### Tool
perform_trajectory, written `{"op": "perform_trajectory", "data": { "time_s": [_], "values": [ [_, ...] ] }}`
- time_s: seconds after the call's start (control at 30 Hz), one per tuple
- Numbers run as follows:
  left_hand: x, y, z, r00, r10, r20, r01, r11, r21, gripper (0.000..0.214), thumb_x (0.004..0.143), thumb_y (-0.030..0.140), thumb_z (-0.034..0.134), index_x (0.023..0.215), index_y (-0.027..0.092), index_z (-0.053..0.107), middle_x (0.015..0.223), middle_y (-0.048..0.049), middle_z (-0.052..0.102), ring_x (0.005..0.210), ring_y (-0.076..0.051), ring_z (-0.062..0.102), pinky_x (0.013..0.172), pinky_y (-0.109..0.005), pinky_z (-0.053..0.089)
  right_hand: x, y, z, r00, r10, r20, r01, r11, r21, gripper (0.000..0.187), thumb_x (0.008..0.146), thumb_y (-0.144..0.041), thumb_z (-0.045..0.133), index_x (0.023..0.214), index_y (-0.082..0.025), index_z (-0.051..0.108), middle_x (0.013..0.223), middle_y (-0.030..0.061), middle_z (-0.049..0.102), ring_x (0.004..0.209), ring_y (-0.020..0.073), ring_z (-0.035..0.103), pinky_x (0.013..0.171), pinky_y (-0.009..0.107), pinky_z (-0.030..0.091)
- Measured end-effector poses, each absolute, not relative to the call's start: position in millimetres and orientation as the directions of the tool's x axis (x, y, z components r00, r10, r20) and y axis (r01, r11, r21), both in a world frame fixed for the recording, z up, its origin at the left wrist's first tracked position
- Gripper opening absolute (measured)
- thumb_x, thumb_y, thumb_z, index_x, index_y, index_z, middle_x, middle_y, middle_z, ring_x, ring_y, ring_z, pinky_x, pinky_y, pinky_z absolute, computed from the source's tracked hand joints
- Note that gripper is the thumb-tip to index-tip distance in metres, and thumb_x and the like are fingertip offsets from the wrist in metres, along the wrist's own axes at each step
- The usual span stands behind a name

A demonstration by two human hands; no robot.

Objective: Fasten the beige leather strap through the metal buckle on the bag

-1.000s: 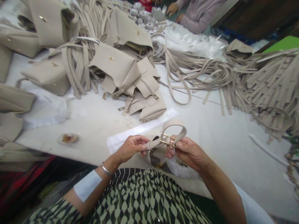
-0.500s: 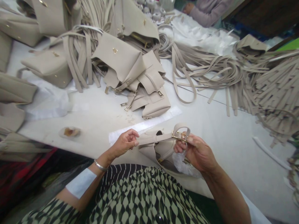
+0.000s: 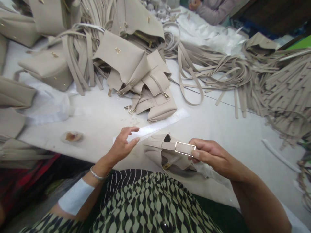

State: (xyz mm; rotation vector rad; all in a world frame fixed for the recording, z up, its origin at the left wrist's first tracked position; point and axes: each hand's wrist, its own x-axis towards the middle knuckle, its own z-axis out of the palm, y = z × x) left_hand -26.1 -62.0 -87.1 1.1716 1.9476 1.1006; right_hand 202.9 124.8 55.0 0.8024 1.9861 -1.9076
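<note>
A small beige bag point(image 3: 167, 155) lies at the table's near edge in front of me. Its strap runs through a gold rectangular buckle point(image 3: 185, 148). My right hand point(image 3: 211, 157) pinches the strap at that buckle, fingers closed round it. My left hand point(image 3: 123, 142) hovers just left of the bag with its fingers spread and nothing in them. White wrapping point(image 3: 209, 171) trails from under the bag below my right hand.
Several finished beige bags point(image 3: 136, 71) are piled at the middle and left. Loose beige straps point(image 3: 274, 84) heap up at the right. A white paper strip point(image 3: 160, 124) lies ahead of my hands. Another person's arm point(image 3: 213, 11) rests at the far edge. A brown scrap point(image 3: 71, 136) lies left.
My left hand has let go of the strap end and opened. The strap loop has been pulled flat through the buckle, which my right hand still holds.
</note>
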Motion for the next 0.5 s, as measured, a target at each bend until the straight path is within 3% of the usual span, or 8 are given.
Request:
{"op": "perform_trajectory", "data": {
  "time_s": [0.1,0.2,0.33,0.5],
  "values": [
    [-7.7,-33.9,-42.6,-0.21,0.977,0.036,0.285,0.026,0.958,0.038,0.087,0.036,0.052,0.121,0.02,0.048,0.12,-0.008,0.055,0.111,-0.021,0.05,0.096,-0.037,0.041,185.3,130.5,72.1,-0.815,0.101,-0.571,0.579,0.118,-0.807,0.028,0.09,-0.04,0.045,0.078,-0.016,0.052,0.07,-0.0015,0.046,0.062,0.011,0.041,0.055,0.022,0.034],
    [17.0,-10.0,-13.8,0.054,0.987,0.154,0.256,-0.162,0.953,0.05,0.084,0.04,0.056,0.127,0.018,0.041,0.118,-0.0101,0.055,0.108,-0.022,0.052,0.095,-0.038,0.042,166.5,136.1,84.8,-0.818,0.009,-0.575,0.561,0.238,-0.793,0.028,0.09,-0.039,0.043,0.078,-0.016,0.053,0.072,-0.001,0.047,0.066,0.012,0.043,0.06,0.023,0.036],
    [39.0,2.2,-5.5,0.07,0.985,0.16,0.417,-0.175,0.892,0.025,0.09,0.034,0.04,0.101,0.014,0.05,0.092,-0.0094,0.057,0.086,-0.021,0.054,0.079,-0.037,0.047,157.8,140.4,89.5,-0.782,-0.025,-0.623,0.605,0.21,-0.768,0.032,0.09,-0.043,0.042,0.075,-0.016,0.049,0.069,-0.0021,0.043,0.064,0.0112,0.039,0.059,0.023,0.035],
    [35.2,-1.9,-8.9,0.159,0.983,0.092,0.369,-0.146,0.918,0.029,0.092,0.04,0.037,0.107,0.016,0.045,0.096,-0.007,0.055,0.086,-0.018,0.052,0.078,-0.033,0.047,169.6,139.4,80.9,-0.761,0.07,-0.645,0.649,0.112,-0.753,0.035,0.088,-0.048,0.045,0.072,-0.017,0.044,0.066,-0.0044,0.036,0.057,0.0088,0.032,0.05,0.02,0.029]
  ]
}}
